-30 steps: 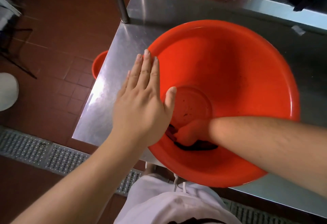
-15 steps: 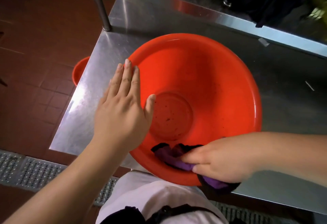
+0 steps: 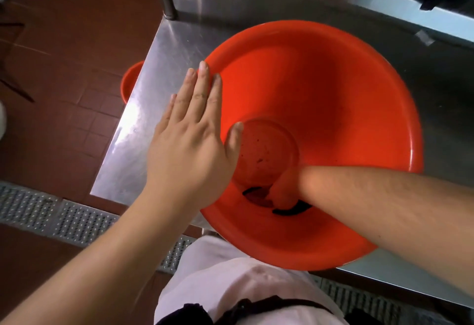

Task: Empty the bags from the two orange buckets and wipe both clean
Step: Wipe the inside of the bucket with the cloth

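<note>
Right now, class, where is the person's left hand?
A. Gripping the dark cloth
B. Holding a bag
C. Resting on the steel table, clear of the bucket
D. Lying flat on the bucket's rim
D: the left hand lies flat, fingers straight, across the near-left rim of the orange bucket.

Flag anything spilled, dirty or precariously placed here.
Dark specks dot the bucket floor near the cloth. The bucket overhangs the table front edge, steadied by the left hand. Nothing is spilled.

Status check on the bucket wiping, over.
Left hand flat on the orange bucket rim, steadying. Right hand deep inside, pressing dark cloth at the bottom. Dark specks remain on base. Nothing obstructing.
</note>
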The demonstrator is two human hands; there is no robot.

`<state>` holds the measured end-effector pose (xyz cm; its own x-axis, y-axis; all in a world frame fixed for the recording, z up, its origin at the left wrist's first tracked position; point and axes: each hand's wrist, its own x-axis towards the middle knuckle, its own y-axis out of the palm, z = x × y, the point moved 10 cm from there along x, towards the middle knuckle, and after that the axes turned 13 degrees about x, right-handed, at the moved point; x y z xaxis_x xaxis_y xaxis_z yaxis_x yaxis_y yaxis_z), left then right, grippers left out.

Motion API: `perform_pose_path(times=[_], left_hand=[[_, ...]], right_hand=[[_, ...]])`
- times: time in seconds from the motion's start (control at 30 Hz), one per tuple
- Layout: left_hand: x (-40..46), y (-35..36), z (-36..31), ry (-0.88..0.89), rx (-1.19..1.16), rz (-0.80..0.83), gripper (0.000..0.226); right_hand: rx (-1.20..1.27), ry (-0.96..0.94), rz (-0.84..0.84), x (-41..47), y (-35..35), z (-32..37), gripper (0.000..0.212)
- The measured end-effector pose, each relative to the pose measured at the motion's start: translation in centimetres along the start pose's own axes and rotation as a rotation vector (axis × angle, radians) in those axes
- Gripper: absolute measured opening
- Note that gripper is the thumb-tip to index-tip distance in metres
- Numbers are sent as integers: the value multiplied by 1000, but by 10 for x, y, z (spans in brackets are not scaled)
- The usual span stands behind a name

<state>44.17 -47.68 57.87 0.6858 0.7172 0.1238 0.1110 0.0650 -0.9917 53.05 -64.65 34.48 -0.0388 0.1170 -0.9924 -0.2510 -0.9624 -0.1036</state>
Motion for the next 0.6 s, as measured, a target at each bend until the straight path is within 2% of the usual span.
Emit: perform_pose_path(times=[0.07, 0.2, 0.3, 0.47, 0.53, 0.6], left_hand=[[7, -1, 1, 45, -25, 6, 72], [32, -2, 7, 161, -46, 36, 72], [51, -3, 2, 281, -11, 30, 69], [86, 2, -12, 473, 3, 96, 67], [90, -4, -16, 491, 17, 68, 64], [86, -14, -15, 420, 28, 15, 59]], right_hand=[[125, 17, -31, 10, -4, -1, 51], [197, -62, -23, 25, -4, 18, 51], [188, -129, -69, 38, -8, 37, 56], [344, -188, -180, 48, -24, 49, 61], [292, -211, -183, 45, -24, 56, 62], [288, -214, -187, 41, -28, 58, 63]])
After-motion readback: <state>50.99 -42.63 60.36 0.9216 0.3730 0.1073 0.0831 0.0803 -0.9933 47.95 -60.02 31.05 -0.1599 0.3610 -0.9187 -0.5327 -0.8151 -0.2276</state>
